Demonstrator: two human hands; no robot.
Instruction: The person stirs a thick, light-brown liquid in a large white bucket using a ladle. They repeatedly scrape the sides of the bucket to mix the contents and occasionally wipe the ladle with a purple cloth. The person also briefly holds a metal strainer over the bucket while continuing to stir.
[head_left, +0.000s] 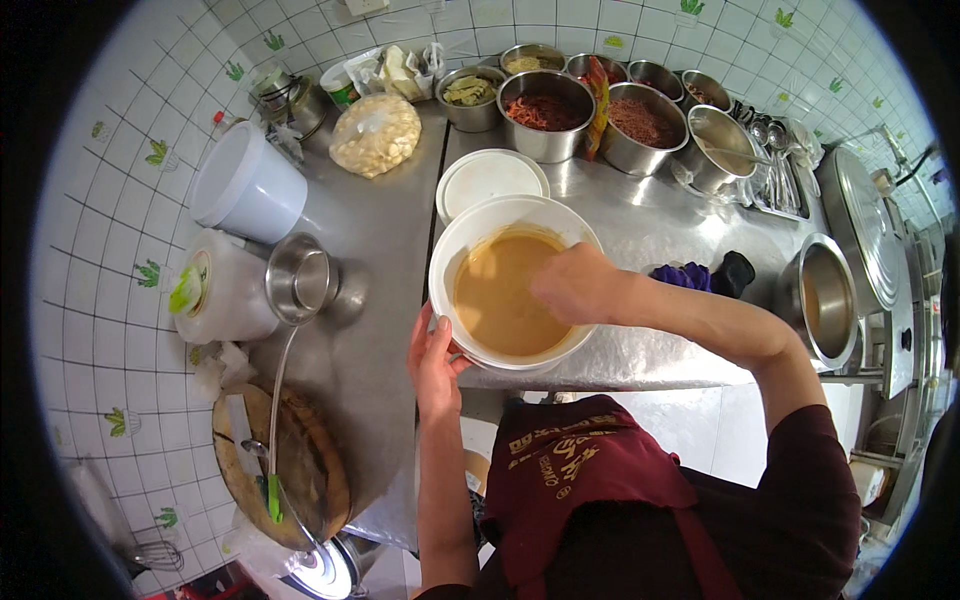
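A white plastic bucket (441, 279) stands at the front edge of the steel worktable, and a smooth tan liquid (504, 292) fills part of it. My left hand (438, 369) grips the bucket's near left side, thumb up by the rim and fingers around the wall. Over the liquid is my right hand (574, 283), reaching in across the right rim with its fingers bent down. Its fingertips are blurred and hidden, so I cannot tell whether they hold something or dip in. Behind the bucket lies a round white lid (491, 180), partly covered by it.
Several steel pots of dried spices, one being a pot of red chillies (546, 112), line the back wall. Leftward are a white tub (251, 184), a long-handled steel ladle (302, 277) and a round wooden chopping block (307, 465). A steel basin (825, 300) stands right, past purple cloth (682, 276).
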